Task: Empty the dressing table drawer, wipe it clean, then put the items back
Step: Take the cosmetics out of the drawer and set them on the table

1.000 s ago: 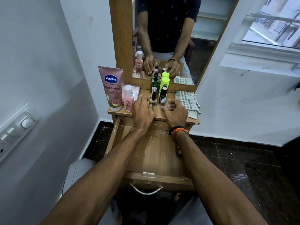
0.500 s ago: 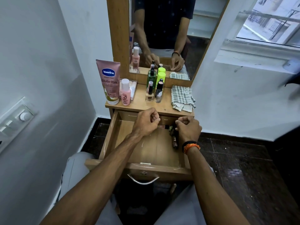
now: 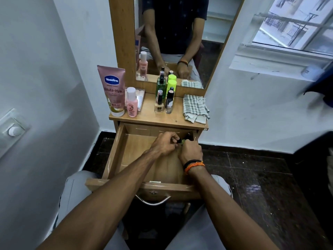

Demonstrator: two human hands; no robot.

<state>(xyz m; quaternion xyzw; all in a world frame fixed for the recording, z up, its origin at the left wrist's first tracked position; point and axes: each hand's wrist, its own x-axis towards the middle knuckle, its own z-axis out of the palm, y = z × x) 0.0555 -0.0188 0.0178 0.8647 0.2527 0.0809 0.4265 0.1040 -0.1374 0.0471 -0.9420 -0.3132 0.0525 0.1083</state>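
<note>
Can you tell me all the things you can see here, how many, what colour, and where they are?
Vaseline tube: 1, pink, tabletop far left.
Small bottle: 1, pink with white cap, beside the tube.
Green bottles: 2, one dark green, one lime, by the mirror.
Nail polish bottles: 2, black caps, in front of the green bottles.
Checked cloth: 1, white and grey, tabletop right.
Mirror: 1, wooden frame, behind the tabletop.
Drawer: 1, wooden, pulled open; small dark items at its back right, count unclear.
Left hand: 1, curled round a small item in the drawer.
Right hand: 1, orange and black wristbands, gripping something in the drawer.
</note>
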